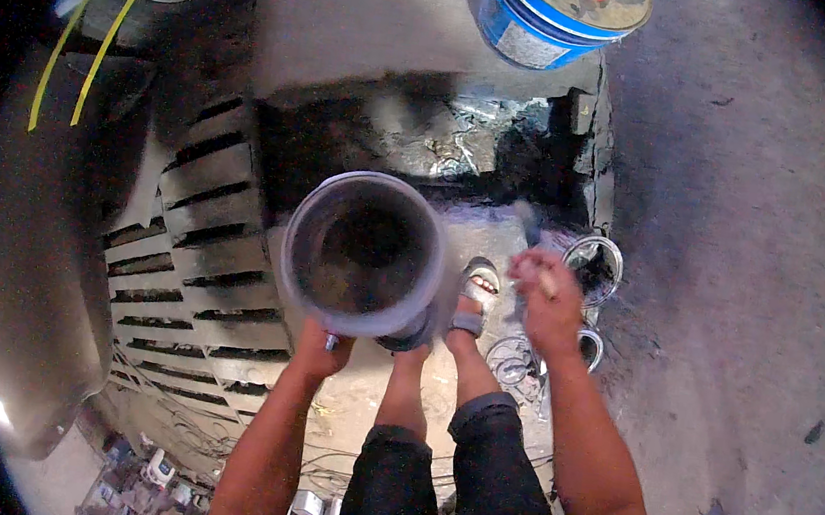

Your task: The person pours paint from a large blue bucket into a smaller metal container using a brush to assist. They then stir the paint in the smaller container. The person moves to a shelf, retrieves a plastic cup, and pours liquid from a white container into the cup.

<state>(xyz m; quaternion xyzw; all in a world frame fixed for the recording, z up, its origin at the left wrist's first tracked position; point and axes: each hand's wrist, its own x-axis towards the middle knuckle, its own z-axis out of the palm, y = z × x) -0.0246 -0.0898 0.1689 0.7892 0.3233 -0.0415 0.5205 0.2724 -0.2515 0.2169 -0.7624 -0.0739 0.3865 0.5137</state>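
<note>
My left hand (321,346) is closed on a translucent round container (366,243) with a dark interior, held in front of my legs. A small metal piece shows at those fingers. My right hand (548,307) is right of the container, its fingers curled on a pale, slender object that is too blurred to name. Beside and beyond it stands an open metal can (611,263), and a second can (594,350) sits partly behind that forearm. Metal lids (512,367) lie on the light surface near my sandalled foot (473,299).
A blue drum (546,40) stands at the top. A slatted grey panel (199,235) and a large curved dark piece (46,249) fill the left, with yellow tape strips (92,83) above. A dark blackened recess (416,132) lies ahead, concrete floor (736,241) to the right, cables and clutter (147,491) below.
</note>
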